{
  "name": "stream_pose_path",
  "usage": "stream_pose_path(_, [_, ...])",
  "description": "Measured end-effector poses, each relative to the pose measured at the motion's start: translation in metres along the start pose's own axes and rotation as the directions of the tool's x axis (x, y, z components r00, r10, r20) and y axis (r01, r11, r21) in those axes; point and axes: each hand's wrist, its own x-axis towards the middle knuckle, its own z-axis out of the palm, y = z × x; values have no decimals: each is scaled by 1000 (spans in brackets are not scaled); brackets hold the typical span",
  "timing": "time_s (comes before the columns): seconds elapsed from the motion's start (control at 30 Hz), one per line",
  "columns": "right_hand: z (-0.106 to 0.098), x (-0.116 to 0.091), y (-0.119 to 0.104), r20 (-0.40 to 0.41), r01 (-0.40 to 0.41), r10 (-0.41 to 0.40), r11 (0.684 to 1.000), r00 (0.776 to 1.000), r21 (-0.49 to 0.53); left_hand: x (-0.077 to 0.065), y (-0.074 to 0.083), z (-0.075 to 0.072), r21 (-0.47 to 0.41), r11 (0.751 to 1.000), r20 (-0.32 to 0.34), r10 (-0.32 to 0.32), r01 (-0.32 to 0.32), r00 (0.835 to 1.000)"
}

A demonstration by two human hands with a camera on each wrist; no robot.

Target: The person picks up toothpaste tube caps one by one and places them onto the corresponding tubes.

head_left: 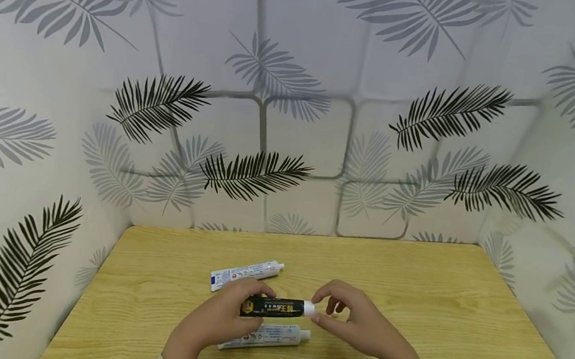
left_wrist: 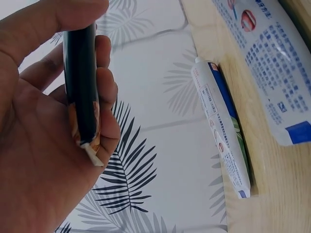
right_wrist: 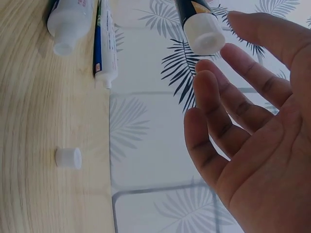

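My left hand grips a black toothpaste tube with gold lettering, thumb on one side and fingers on the other. The tube lies level, its white cap pointing right. At that cap, my right hand holds its thumb and fingers loosely curved; in the right wrist view the thumb stands apart from the cap, and an index fingertip is close to it or touching. Beneath the black tube lies a white toothpaste tube, partly hidden by my left hand. Another white toothpaste tube lies farther back.
A loose white cap stands on the wooden table. The farther white tube shows a thin bare nozzle. Leaf-patterned covering rises behind the table and at both sides.
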Motion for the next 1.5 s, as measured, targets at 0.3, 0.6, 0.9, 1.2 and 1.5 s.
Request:
stream_pose_path(0.3, [-13, -4, 2, 15, -60, 60, 998, 998, -7, -1, -2, -2, 3, 999, 2, -34, 34, 999])
stream_pose_path(0.6, [-18, -7, 10, 116, -105, 101, 994, 988, 28, -2, -11, 0, 23, 998, 13, -60, 60, 998])
stream_pose_path(0.9, [-24, -8, 14, 90, -140, 139, 990, 986, 1, -2, -24, 4, 92, 994, 51, -64, 59, 997])
stream_pose_path(1.2, [-25, -8, 15, 84, -146, 147, 989, 986, -15, 0, -28, 6, 96, 990, 101, -109, 99, 989])
stream_pose_path(1.5, [-28, -9, 22, 72, -163, 164, 987, 984, -12, -2, -33, 10, 110, 982, 142, -169, 155, 975])
